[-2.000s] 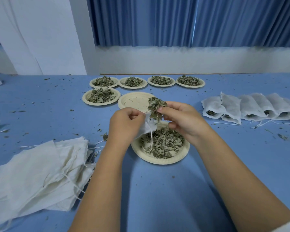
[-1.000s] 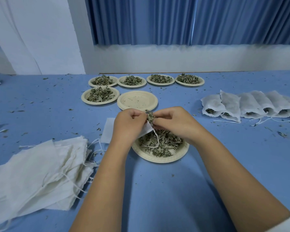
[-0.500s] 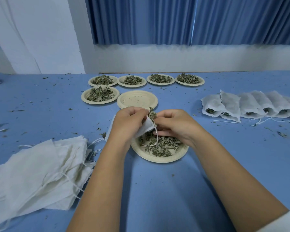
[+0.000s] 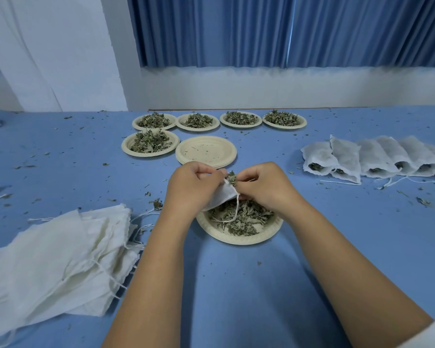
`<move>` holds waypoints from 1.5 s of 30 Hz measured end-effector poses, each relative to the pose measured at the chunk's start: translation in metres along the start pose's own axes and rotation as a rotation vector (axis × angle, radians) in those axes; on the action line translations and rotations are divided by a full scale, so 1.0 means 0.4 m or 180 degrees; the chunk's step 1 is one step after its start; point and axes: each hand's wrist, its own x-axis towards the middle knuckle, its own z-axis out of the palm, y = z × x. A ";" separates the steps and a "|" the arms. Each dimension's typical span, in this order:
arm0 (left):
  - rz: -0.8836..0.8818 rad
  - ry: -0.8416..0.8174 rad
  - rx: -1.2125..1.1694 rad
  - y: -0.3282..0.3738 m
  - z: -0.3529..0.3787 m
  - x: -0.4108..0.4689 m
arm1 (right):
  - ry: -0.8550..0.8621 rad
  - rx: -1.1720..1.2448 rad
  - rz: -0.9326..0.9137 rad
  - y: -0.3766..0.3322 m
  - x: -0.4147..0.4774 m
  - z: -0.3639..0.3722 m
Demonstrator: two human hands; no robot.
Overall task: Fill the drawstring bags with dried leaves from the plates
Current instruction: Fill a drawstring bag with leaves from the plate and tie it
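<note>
Smooth blue desk [image 4: 236, 285] carries a round paper plate [image 4: 236, 240] of crumpled dried leaves [image 4: 246, 217]. Above it the left grip [image 4: 194, 187] pinches a thin white bag [image 4: 222, 195] by its rim; the right grip [image 4: 264, 188] pinches a leaf tuft [image 4: 232, 177] at its mouth.

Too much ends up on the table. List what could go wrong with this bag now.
1. The leaves pinched by the right hand stick out of the bag that the left hand holds; some may drop past the plate onto the table.
2. The drawstring trails in the plate's pile and may drag bits out.
</note>
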 end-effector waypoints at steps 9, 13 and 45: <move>0.0092 0.0319 0.0294 -0.003 0.000 0.003 | -0.0137 0.0037 -0.0458 -0.016 -0.006 -0.009; 0.0163 0.0460 0.0230 -0.005 -0.001 0.007 | 0.0012 0.0446 -0.0309 -0.012 0.004 -0.017; 0.0607 -0.0176 0.0482 0.006 0.005 -0.010 | -0.0079 0.0534 0.0071 0.008 0.003 0.025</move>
